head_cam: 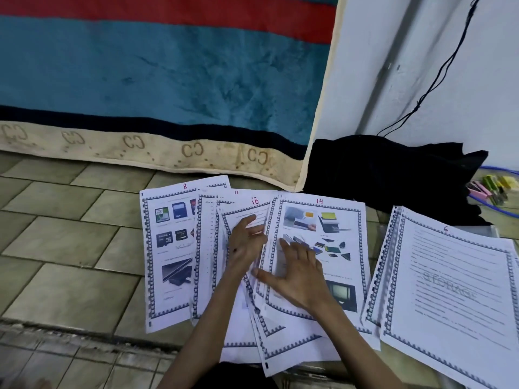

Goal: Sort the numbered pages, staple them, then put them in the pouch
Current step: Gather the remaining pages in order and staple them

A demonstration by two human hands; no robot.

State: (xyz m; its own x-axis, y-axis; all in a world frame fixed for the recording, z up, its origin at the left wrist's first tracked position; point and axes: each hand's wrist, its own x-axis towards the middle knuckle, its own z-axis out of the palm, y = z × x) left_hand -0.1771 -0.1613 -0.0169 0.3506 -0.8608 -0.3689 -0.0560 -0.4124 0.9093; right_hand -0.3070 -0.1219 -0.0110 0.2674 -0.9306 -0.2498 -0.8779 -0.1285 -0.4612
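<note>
Numbered pages lie fanned on the tiled floor. Page 8 [168,248] is at the left, with page 11 [209,248] and page 10 [252,211] overlapping beside it. Page 14 [331,220] lies on top in the middle. A separate stack topped by page 6 [455,290] sits at the right. My left hand [247,245] rests on page 10 with its fingers stretched toward the edge of page 14. My right hand [297,273] presses flat on page 14, fingers spread. A transparent pouch [490,230] shows partly behind the page 6 stack.
A blue and red blanket [168,80] hangs behind the pages. A black cloth [393,175] lies at the foot of the white wall, with a black cable [438,80] above it. Several coloured staplers or clips [491,189] sit at the far right by a blue cable.
</note>
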